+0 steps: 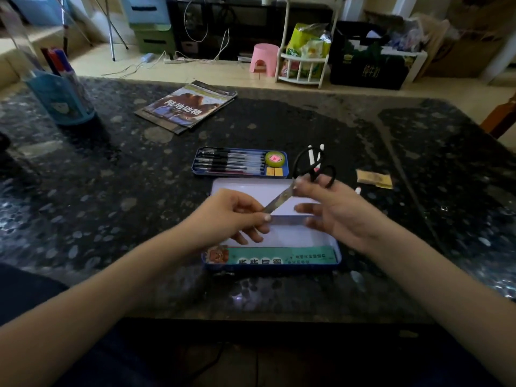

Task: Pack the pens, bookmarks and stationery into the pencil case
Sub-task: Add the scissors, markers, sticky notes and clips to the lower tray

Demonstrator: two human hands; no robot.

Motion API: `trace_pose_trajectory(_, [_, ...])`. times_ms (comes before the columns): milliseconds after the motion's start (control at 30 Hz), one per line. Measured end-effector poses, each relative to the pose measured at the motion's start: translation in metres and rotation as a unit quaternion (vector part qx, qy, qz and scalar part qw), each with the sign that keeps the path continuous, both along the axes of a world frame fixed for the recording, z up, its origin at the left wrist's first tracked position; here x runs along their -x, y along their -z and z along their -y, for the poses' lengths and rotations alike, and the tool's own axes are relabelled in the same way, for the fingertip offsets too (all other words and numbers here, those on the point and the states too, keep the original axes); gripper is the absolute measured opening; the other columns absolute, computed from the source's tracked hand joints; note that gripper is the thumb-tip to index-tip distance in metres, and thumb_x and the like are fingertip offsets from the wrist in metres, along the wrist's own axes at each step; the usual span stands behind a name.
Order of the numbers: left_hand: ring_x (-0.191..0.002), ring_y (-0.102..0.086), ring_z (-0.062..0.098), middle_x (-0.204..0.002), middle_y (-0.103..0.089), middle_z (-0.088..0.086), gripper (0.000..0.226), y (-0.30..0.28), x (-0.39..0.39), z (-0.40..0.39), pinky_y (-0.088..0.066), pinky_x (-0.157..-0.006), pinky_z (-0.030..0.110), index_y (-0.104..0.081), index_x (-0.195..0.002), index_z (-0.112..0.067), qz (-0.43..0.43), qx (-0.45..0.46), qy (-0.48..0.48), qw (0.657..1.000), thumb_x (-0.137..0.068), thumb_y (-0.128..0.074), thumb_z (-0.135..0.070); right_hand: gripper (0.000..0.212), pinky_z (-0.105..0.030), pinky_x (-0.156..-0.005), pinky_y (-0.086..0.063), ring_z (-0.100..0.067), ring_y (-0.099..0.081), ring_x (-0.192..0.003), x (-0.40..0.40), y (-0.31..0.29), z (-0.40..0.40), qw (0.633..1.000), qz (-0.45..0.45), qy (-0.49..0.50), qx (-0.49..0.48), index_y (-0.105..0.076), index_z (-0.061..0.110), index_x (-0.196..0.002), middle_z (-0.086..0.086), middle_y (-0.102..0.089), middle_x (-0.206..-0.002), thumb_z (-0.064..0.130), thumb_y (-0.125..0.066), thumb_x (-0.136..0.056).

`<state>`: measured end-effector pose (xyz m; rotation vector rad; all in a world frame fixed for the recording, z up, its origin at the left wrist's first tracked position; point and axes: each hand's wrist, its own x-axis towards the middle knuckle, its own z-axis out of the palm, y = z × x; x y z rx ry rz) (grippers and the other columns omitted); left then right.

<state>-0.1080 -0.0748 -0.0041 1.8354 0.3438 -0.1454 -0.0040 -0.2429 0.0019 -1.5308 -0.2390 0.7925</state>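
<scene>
We held the scissors (304,180) above the open pencil case (336,251): right hand (335,210) pinching near the pivot, left hand (231,216) pinching the blade tip (stiff, slick steel, sharp; handles safer).

The bench (279,124) is black stone flecked with pale grey spots. The pencil case (338,254) has a dark blue rim, a white inside and a teal strip with white lettering, and its tray (285,163) holds black-capped pens (231,163) and a yellow-green tape roll (275,159) with a pink centre. The scissors (307,177) have black handles and silver blades; a blue pen holder (62,100) and a pink stool (265,60) stand farther off.
</scene>
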Motion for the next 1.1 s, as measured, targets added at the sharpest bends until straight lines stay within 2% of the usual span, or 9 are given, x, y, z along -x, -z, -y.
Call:
trace_pose_trajectory(100, [-0.058, -0.063, 0.003, -0.067, -0.072, -0.003, 0.011, -0.012, -0.001, -0.024, -0.049, -0.053, 0.015, -0.073, -0.087, -0.017, -0.055, -0.063, 0.026, 0.996, -0.085, -0.064, -0.022, 0.015, -0.016, -0.043, -0.047, -0.009, -0.065, -0.055, -0.014, -0.005, 0.01, 0.999, -0.016, 0.025, -0.03, -0.06, 0.014, -0.098, -0.003, -0.068, -0.077, 0.022, -0.062, -0.086])
trace_pose_trajectory(200, [-0.057, -0.057, -0.001, -0.067, -0.071, -0.006, 0.012, -0.015, 0.001, -0.037, -0.046, -0.053, 0.012, -0.074, -0.09, -0.02, -0.094, -0.117, 0.079, 0.986, -0.086, -0.063, -0.025, 0.016, -0.014, -0.043, -0.045, -0.009, -0.065, -0.055, -0.019, -0.003, 0.015, 0.989, 0.08, -0.048, 0.115, -0.061, 0.012, -0.098, -0.003, -0.071, -0.075, 0.019, -0.066, -0.085])
trace_pose_trajectory(267, [-0.055, -0.056, -0.003, -0.066, -0.071, -0.008, 0.013, -0.012, 0.002, -0.035, -0.045, -0.054, 0.011, -0.074, -0.091, -0.021, -0.101, -0.157, 0.114, 0.976, -0.086, -0.064, -0.028, 0.019, -0.013, -0.042, -0.04, -0.005, -0.062, -0.056, -0.022, -0.003, 0.018, 0.953, 0.175, -0.108, 0.224, -0.065, 0.013, -0.094, 0.002, -0.071, -0.072, 0.027, -0.07, -0.082])
trace_pose_trajectory(333, [-0.053, -0.055, -0.005, -0.063, -0.07, -0.01, 0.01, -0.006, 0.003, -0.028, -0.044, -0.053, 0.01, -0.075, -0.086, -0.023, -0.089, -0.187, 0.119, 0.971, -0.085, -0.066, -0.028, 0.024, -0.014, -0.047, -0.039, -0.005, -0.054, -0.054, -0.026, -0.004, 0.021, 0.889, 0.259, -0.186, 0.329, -0.07, 0.011, -0.086, 0.004, -0.065, -0.066, 0.034, -0.073, -0.078])
trace_pose_trajectory(433, [-0.058, -0.055, -0.003, -0.069, -0.063, -0.016, 0.01, 0.007, 0.004, -0.017, -0.041, -0.056, 0.007, -0.074, -0.086, -0.024, -0.045, -0.277, 0.126, 0.952, -0.084, -0.067, -0.031, 0.032, -0.023, -0.056, -0.038, -0.009, -0.049, -0.057, -0.026, -0.004, 0.023, 0.814, 0.279, -0.279, 0.427, -0.072, 0.008, -0.079, 0.0, -0.061, -0.064, 0.04, -0.073, -0.076])
trace_pose_trajectory(600, [-0.059, -0.052, 0.0, -0.077, -0.056, -0.014, 0.017, 0.021, 0.007, -0.005, -0.042, -0.061, 0.018, -0.064, -0.103, -0.028, 0.004, -0.38, 0.128, 0.916, -0.086, -0.063, -0.033, 0.035, -0.022, -0.053, -0.038, -0.009, -0.049, -0.055, -0.022, 0.0, 0.021, 0.783, 0.305, -0.259, 0.477, -0.06, 0.015, -0.06, 0.003, -0.056, -0.057, 0.043, -0.072, -0.077])
trace_pose_trajectory(767, [-0.08, -0.051, 0.005, -0.084, -0.054, -0.013, 0.011, 0.026, 0.007, 0.002, -0.043, -0.066, 0.022, -0.065, -0.093, -0.029, 0.049, -0.45, 0.138, 0.881, -0.088, -0.059, -0.036, 0.03, -0.03, -0.066, -0.05, -0.012, -0.059, -0.073, -0.019, 0.004, 0.024, 0.756, 0.355, -0.229, 0.5, -0.056, 0.021, -0.077, 0.004, -0.062, -0.078, 0.039, -0.079, -0.07])
trace_pose_trajectory(933, [-0.076, -0.054, 0.004, -0.09, -0.061, -0.012, 0.012, 0.032, 0.005, 0.005, -0.047, -0.068, 0.022, -0.07, -0.093, -0.027, 0.063, -0.424, 0.128, 0.894, -0.086, -0.063, -0.034, 0.025, -0.036, -0.071, -0.053, -0.013, -0.056, -0.078, -0.019, 0.011, 0.025, 0.743, 0.395, -0.241, 0.483, -0.053, 0.026, -0.076, 0.009, -0.054, -0.078, 0.031, -0.077, -0.071])
trace_pose_trajectory(1100, [-0.072, -0.06, 0.003, -0.079, -0.063, -0.015, 0.012, 0.029, 0.002, 0.004, -0.053, -0.071, 0.024, -0.075, -0.091, -0.024, 0.04, -0.343, 0.137, 0.928, -0.081, -0.071, -0.028, 0.024, -0.035, -0.071, -0.052, -0.015, -0.057, -0.078, -0.023, 0.015, 0.025, 0.752, 0.391, -0.244, 0.471, -0.053, 0.028, -0.073, 0.01, -0.053, -0.078, 0.028, -0.077, -0.072])
